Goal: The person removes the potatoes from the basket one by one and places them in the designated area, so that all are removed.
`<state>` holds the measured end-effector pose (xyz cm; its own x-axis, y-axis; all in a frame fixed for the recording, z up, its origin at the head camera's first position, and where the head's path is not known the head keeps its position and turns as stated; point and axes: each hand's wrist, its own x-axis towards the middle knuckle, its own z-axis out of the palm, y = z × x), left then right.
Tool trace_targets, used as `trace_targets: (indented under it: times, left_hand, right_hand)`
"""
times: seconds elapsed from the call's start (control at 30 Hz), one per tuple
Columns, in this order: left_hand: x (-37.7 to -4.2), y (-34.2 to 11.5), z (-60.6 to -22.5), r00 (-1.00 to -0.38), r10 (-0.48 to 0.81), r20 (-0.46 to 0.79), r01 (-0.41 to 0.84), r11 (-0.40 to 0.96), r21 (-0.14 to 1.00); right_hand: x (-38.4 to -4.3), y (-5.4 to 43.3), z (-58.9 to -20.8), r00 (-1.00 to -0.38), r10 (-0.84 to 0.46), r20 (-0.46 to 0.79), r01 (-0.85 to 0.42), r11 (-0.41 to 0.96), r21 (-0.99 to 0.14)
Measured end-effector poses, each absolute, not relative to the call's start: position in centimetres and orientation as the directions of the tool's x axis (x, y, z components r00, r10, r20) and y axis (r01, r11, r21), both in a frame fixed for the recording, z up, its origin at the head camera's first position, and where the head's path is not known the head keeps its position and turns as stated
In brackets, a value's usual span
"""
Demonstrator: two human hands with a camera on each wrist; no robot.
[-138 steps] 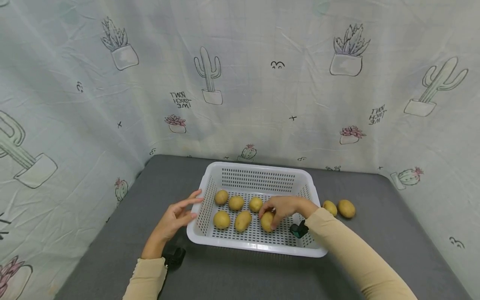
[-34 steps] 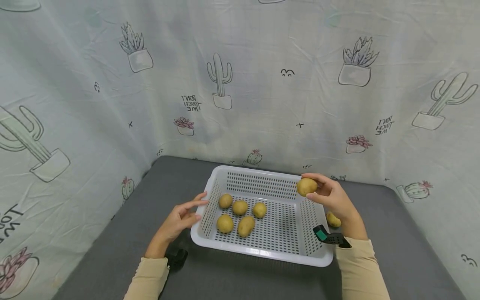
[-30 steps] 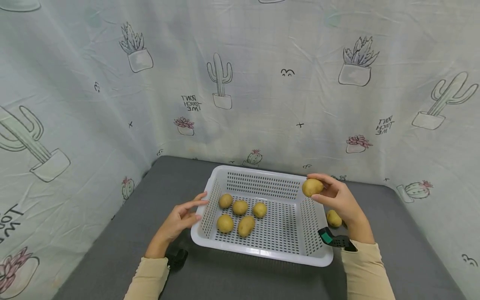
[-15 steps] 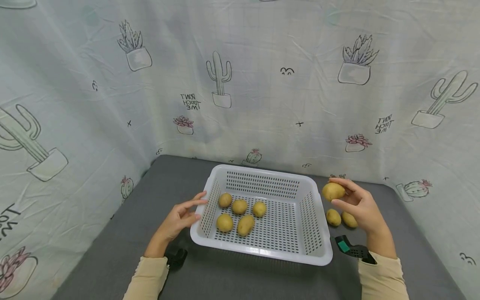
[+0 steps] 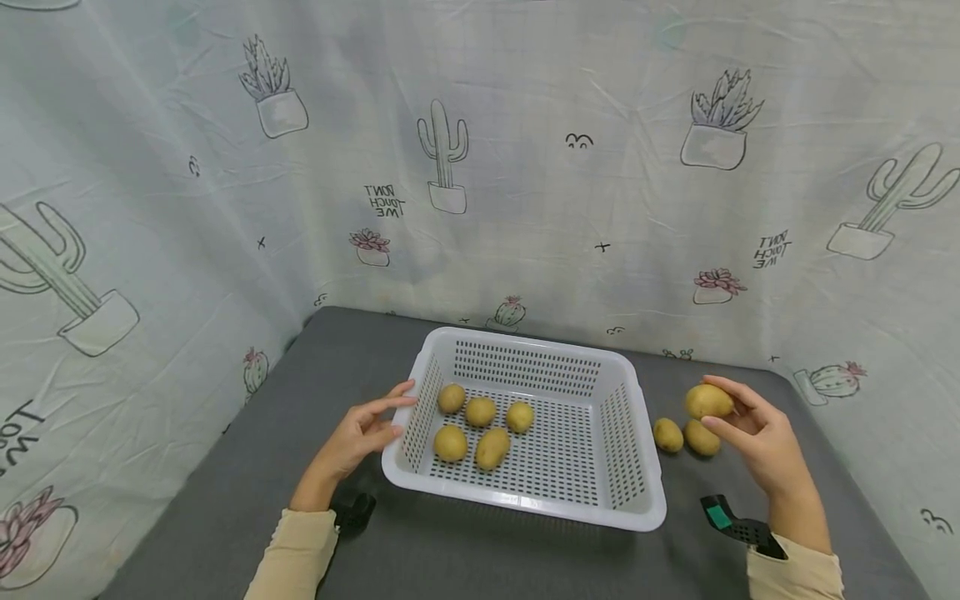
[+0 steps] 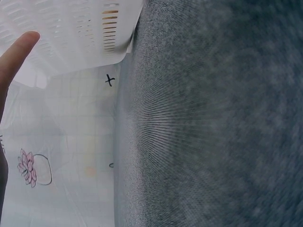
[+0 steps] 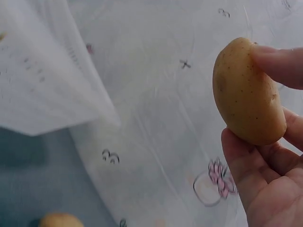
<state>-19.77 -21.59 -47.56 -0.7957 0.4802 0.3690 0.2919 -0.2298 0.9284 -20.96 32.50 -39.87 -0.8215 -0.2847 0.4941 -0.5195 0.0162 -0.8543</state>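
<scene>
A white perforated basket [image 5: 517, 502] stands on the dark table, with several potatoes [image 5: 492, 449] spread in its left half. My left hand [image 5: 349, 442] rests its fingers against the basket's left rim; in the left wrist view one straight finger [image 6: 19, 54] lies along the basket wall [image 6: 61, 52]. To the right of the basket, my right hand [image 5: 768, 442] pinches a potato [image 5: 707, 402] between thumb and fingertips, raised off the table. The right wrist view shows this potato [image 7: 246, 94] whole. Just below it in the head view lie two loose potatoes [image 5: 667, 435], side by side.
The dark grey table [image 5: 480, 550] extends around the basket. Behind it and at both sides hangs a pale curtain [image 5: 517, 167] printed with cacti. Each wrist wears a black strapped device, such as the right one [image 5: 742, 525].
My right hand has lifted one potato out of the basket, carried it over the right rim and moved further right and nearer to me. The left hand has stayed at the left rim.
</scene>
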Motion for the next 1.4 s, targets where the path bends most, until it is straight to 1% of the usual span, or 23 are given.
trace_targets:
  times: [0.13, 0.23, 0.37, 0.5, 0.63, 0.77, 0.87, 1.13, 1.4]
  left_hand:
    - [-19.8, -21.6, -47.5, -0.793, 0.482, 0.371, 0.293, -0.233, 0.927]
    - [-19.8, -21.5, -47.5, -0.789, 0.486, 0.377, 0.296, -0.238, 0.925]
    - [-19.8, -21.5, -47.5, -0.788, 0.483, 0.382, 0.302, -0.237, 0.923]
    - [-19.8, -21.5, -47.5, -0.793, 0.479, 0.376, 0.3, -0.231, 0.926]
    - [-19.8, -21.6, -47.5, -0.797, 0.479, 0.368, 0.291, -0.23, 0.929]
    - [-19.8, -21.6, -47.6, -0.795, 0.482, 0.368, 0.287, -0.237, 0.928]
    - [-19.8, -21.5, -47.6, -0.79, 0.484, 0.377, 0.291, -0.245, 0.925]
    - [-19.9, -21.3, -47.6, -0.784, 0.492, 0.38, 0.293, -0.247, 0.924]
    - [-19.9, -21.6, -47.7, -0.803, 0.478, 0.356, 0.286, -0.215, 0.934]
  right_hand:
    - [-20.4, 33.7, -40.7, -0.855, -0.23, 0.466, -0.489, 0.055, -0.87]
    - [-20.1, 34.6, -41.5, -0.87, -0.201, 0.449, -0.466, 0.043, -0.884]
    - [-19.8, 35.6, -42.7, -0.881, -0.16, 0.446, -0.448, -0.026, -0.894]
    - [-19.9, 36.3, -44.2, -0.892, -0.084, 0.443, -0.438, -0.075, -0.896]
    - [-19.8, 36.7, -45.2, -0.92, 0.012, 0.391, -0.391, -0.043, -0.919]
    - [-19.9, 37.0, -46.0, -0.938, 0.078, 0.338, -0.341, -0.025, -0.94]
    - [-20.1, 37.3, -46.6, -0.943, 0.122, 0.309, -0.316, -0.039, -0.948]
    - [-20.8, 38.3, -48.7, -0.947, 0.257, 0.194, -0.196, 0.018, -0.981]
    - [-21.6, 38.4, -49.8, -0.923, 0.361, 0.13, -0.143, -0.009, -0.99]
